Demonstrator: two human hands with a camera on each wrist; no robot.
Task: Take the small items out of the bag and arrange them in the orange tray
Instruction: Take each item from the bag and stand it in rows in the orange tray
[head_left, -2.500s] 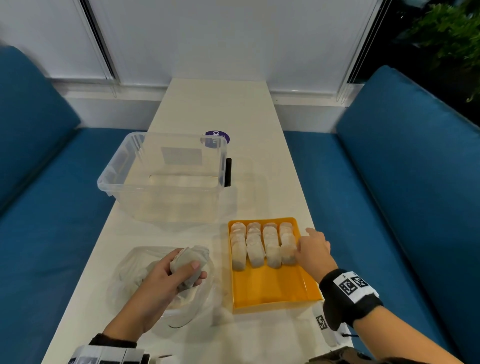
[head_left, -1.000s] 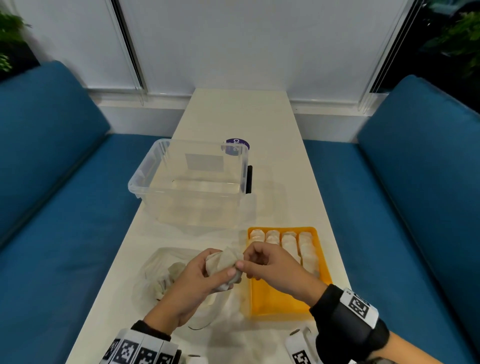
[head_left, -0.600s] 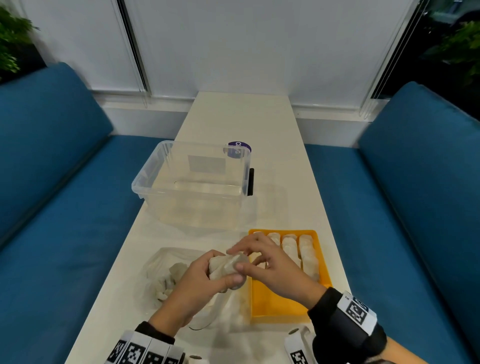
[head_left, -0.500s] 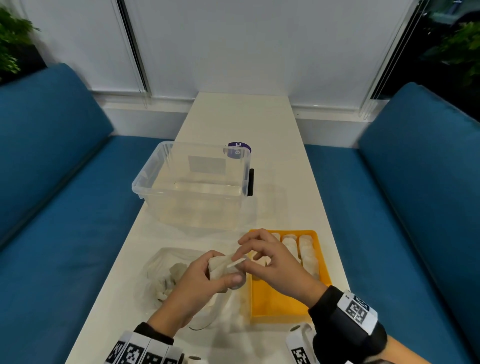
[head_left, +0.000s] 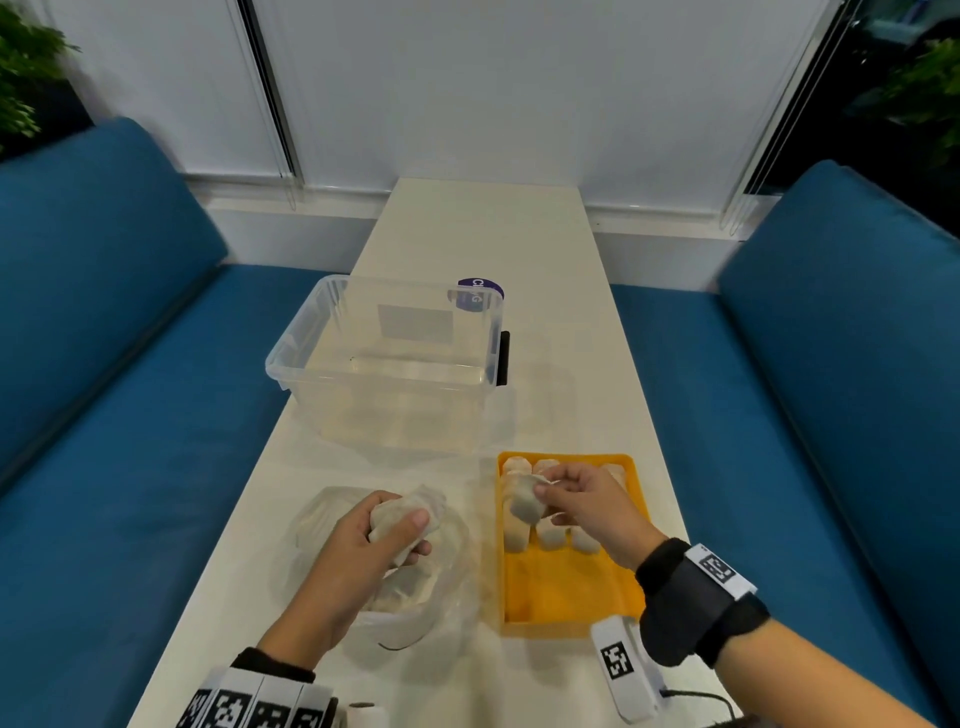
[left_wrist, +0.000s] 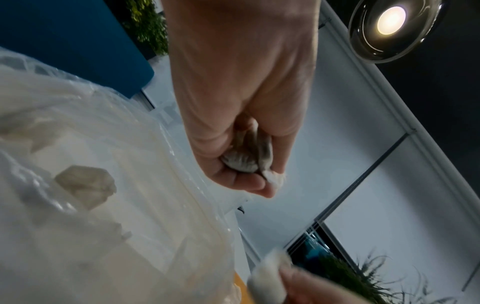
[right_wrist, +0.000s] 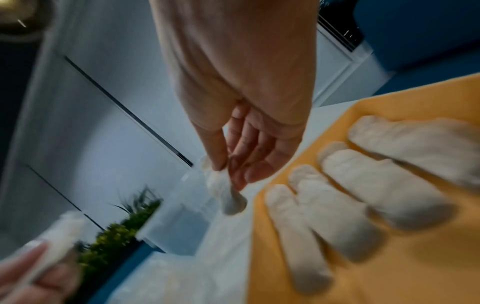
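An orange tray (head_left: 566, 597) lies near the table's front right with several pale wrapped items (head_left: 550, 538) in rows at its far end. My right hand (head_left: 582, 499) pinches one pale item (head_left: 522, 501) above the tray's left side; the same item (right_wrist: 228, 197) hangs from thumb and forefinger in the right wrist view. My left hand (head_left: 384, 530) grips a few more items (head_left: 410, 512) over the clear plastic bag (head_left: 441, 597), which lies left of the tray. In the left wrist view the curled fingers hold items (left_wrist: 246, 160), and the bag (left_wrist: 103, 205) holds more.
A clear plastic bin (head_left: 389, 364) stands behind the bag and tray, with a purple round sticker (head_left: 480, 293) on the table behind it. Blue benches (head_left: 104, 441) flank the narrow white table (head_left: 483, 228). A white tagged device (head_left: 623, 670) lies at the front edge.
My right hand took one item from the bunch in my left hand and carried it right, over the tray. The left hand stayed above the bag.
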